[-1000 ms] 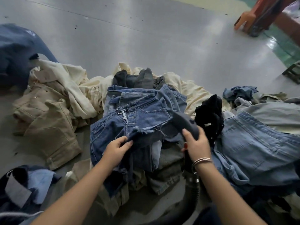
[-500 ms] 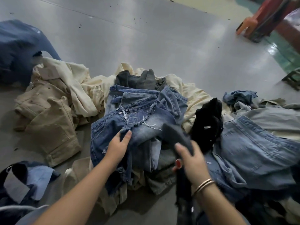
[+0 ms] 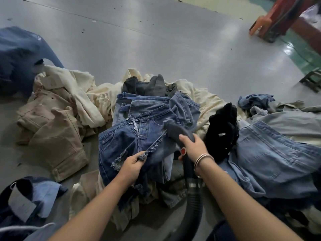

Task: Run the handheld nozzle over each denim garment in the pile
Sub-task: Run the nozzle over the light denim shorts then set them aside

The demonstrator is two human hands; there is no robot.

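Observation:
A dark blue denim garment (image 3: 121,141) with a frayed hem lies on top of the pile in the middle of the grey table (image 3: 156,40). My left hand (image 3: 132,163) pinches its frayed edge. My right hand (image 3: 193,146) grips the dark grey handheld nozzle (image 3: 177,131), whose head rests on the denim just right of the button fly. A black ribbed hose (image 3: 192,202) runs from the nozzle down toward me. More blue denim (image 3: 156,103) lies folded beneath and behind.
Beige garments (image 3: 52,129) and cream cloth (image 3: 83,94) lie at the left. A black garment (image 3: 222,129) and light blue denim (image 3: 271,153) sit at the right. Dark blue clothes (image 3: 19,49) lie far left, and an orange stool (image 3: 260,25) stands at the back right.
My right hand has pushed the nozzle up and away onto the denim's front. My left hand slid down the garment and now pinches the frayed hem.

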